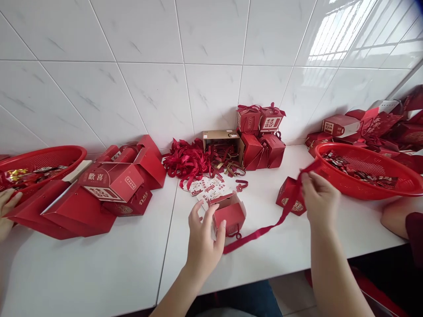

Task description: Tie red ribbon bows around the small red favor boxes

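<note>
My left hand [203, 235] rests against a small red gift box [229, 215] with its top flaps open, fingers curled round its near left side. My right hand [319, 198] is raised to the right and pinches a long red ribbon [264, 230]. The ribbon runs from that pinch down across the white table to the box. Another small red box [290, 197] stands just left of my right hand.
Red baskets of wrapped sweets sit at the far left [49, 155] and right [370, 176]. Flat and folded red boxes [112, 180] lie at left, a ribbon heap [187, 160] and finished boxes [261, 136] by the tiled wall. Other people's hands [6, 207] show at both edges.
</note>
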A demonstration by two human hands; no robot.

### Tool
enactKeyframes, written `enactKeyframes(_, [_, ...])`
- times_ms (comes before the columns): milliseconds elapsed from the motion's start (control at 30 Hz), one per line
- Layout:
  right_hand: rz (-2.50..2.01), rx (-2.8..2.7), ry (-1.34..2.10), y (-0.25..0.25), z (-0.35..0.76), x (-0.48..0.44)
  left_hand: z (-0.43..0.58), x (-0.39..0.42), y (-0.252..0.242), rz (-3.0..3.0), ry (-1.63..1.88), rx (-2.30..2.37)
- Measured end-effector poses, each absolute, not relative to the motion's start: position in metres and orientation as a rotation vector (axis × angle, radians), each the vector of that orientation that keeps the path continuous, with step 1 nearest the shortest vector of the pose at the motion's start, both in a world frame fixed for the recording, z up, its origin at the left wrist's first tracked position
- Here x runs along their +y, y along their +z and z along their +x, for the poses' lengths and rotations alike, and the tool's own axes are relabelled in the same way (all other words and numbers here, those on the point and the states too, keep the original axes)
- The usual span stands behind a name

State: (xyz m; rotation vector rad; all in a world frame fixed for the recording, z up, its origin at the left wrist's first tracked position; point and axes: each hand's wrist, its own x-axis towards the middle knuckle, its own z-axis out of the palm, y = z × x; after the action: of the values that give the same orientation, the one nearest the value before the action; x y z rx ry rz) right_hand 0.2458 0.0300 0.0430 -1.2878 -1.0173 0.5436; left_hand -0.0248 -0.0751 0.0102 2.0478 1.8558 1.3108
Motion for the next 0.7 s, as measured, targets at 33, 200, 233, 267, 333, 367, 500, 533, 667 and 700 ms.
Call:
enactKeyframes(33, [-1.335,-1.078,0.579,0.042,0.241,0.037,-0.024,-0.07,0.007,2.038,1.238,1.859])
enactKeyframes(200, [-1.255,-1.576,0.908,0.026,0.2,0.037,-0.04,-0.056,0.002,1.959,1.106,1.775])
enactKeyframes(233, [-1.187,-1.714,0.998,0.021,0.193,0.032,-0.046,-0.054,0.003,1.959,1.104,1.766])
enactKeyframes(267, [-1.113,-1.835,1.089,0.017,0.187,0.027,-0.052,-0.052,0.005,1.962,1.098,1.764])
enactKeyframes(333, [-0.994,-1.974,1.252,0.008,0.177,0.018,-0.061,-0.049,0.009,1.958,1.076,1.804])
enactKeyframes(367, [-0.963,-1.995,1.318,0.004,0.172,0.014,-0.065,-0.048,0.011,1.946,1.063,1.838])
enactKeyframes(500, [-0.976,-1.846,1.439,0.001,0.147,0.002,-0.066,-0.049,0.019,1.851,1.044,1.872])
enactKeyframes(533, [-1.002,-1.801,1.421,0.003,0.14,-0.001,-0.064,-0.051,0.02,1.835,1.057,1.845])
enactKeyframes(667, [-1.07,-1.844,1.361,0.016,0.116,-0.008,-0.06,-0.057,0.021,1.852,1.12,1.73])
enactKeyframes(700, [-1.063,-1.863,1.384,0.019,0.114,-0.008,-0.061,-0.059,0.021,1.858,1.124,1.706])
